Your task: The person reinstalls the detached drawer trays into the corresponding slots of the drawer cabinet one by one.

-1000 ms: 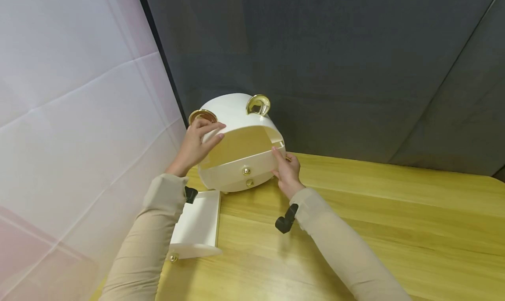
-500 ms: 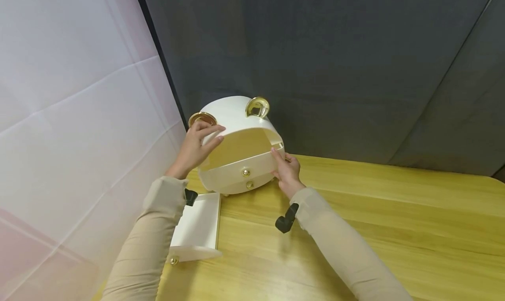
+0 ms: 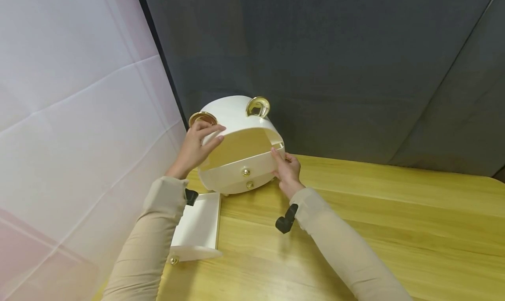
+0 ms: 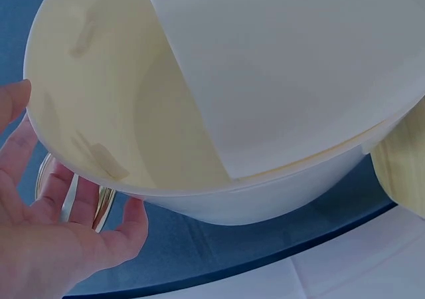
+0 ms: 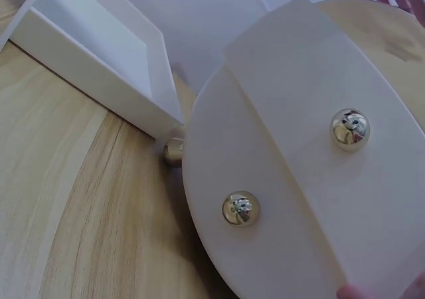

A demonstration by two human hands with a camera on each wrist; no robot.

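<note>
Clearly both hands steady the white round storage box (image 3: 236,134), which stands at the far left corner of the wooden surface (image 3: 375,222), tipped so that its open upper compartment faces the person. The left hand (image 3: 196,146) rests on the rim at the upper left with fingers stretched out and apart, apparently bracing the shell, while the right hand (image 3: 287,171) presses its fingers against the right end of the upper drawer (image 3: 236,169), probably to hold or guide it. Two drawers sit in the front, each with one gold knob (image 5: 350,129), and two gold ears (image 3: 258,105) top the shell. One removed white drawer (image 3: 197,226) lies on the surface beside the left sleeve.
</note>
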